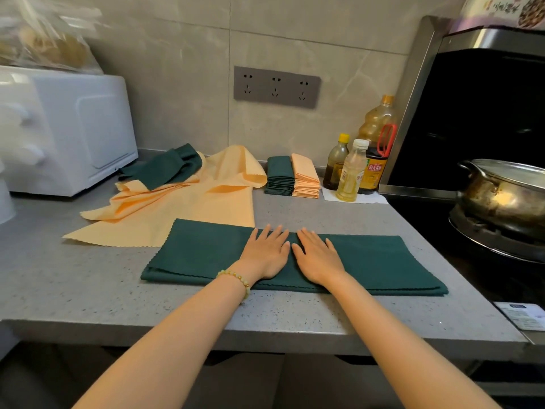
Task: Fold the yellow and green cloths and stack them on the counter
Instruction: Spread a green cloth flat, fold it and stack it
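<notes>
Smoothing the folded green cloth [295, 261] on the surface [73, 278]

Left hand [265, 253] and right hand [318, 258] press flat mid-cloth, fingers [275, 233] straight, gripping nothing; loose yellow cloth [188, 208] lies just behind.

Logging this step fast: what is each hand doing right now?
Left hand: open, pressed flat on the green cloth.
Right hand: open, flat on it too.

White microwave [67, 128] at left, bottles [352, 172] by the back wall, steel pot [501, 196] on the stove [495, 240]
</notes>
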The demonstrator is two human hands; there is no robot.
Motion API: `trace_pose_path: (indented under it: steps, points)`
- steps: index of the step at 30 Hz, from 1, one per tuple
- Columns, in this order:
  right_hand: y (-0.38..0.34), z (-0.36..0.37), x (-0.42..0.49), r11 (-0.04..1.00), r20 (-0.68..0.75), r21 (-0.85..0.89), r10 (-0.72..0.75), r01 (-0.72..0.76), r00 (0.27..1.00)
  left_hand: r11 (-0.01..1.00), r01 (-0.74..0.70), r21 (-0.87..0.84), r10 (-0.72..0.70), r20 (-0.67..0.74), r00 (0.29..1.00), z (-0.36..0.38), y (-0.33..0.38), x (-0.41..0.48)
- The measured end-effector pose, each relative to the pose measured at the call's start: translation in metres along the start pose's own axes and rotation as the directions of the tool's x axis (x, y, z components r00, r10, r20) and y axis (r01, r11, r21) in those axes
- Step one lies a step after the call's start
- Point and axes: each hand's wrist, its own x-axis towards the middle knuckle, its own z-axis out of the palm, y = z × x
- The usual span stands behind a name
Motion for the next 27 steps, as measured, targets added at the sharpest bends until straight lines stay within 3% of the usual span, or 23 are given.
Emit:
trace_pose_path:
  steps: [19,24,27]
  points:
    - [0.0,-0.001,0.001,0.997,0.035,-0.071,0.005,-0.002,0.999,0.934,0.356,0.001,-0.356,-0.045,0.933,-0.021,-0.112,-0.054]
    - [-0.005,-0.012,-0.007,0.999,0.032,0.025,-0.031,0.03,0.999,0.932,0.355,0.077,-0.354,-0.027,0.935,-0.024,-0.107,-0.056]
    - [-0.02,-0.019,-0.031,0.985,-0.016,0.078,-0.154,0.155,0.988,0.971,0.215,0.101,-0.208,-0.071,0.976,-0.027,-0.095,-0.053]
